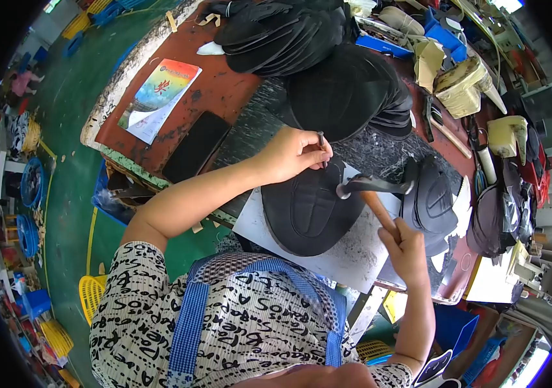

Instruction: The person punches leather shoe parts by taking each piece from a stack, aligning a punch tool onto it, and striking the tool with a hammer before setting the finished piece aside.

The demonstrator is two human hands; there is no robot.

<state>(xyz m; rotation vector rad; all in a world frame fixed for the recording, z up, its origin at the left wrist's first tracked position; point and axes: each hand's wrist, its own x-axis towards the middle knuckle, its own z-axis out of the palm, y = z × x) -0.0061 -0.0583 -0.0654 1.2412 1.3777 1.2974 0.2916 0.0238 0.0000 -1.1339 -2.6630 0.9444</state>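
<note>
My left hand (292,156) pinches a short dark metal punch (320,141), held upright over the far edge of a black shoe upper piece (308,216). That piece lies on a white board (370,249) and has a stitched panel in its middle. My right hand (405,251) is wrapped round the wooden handle of a hammer (376,194). The metal head hangs over the right side of the black piece, a little to the right of the punch. Close by on the right is a small stack of similar black pieces (432,204).
Large stacks of black pieces (344,90) stand at the back of the worktable. A colourful booklet (163,97) and a dark flat case (197,147) lie on the left. Yellow shoe lasts (460,87), a blue box (444,32) and hand tools (451,136) crowd the right side.
</note>
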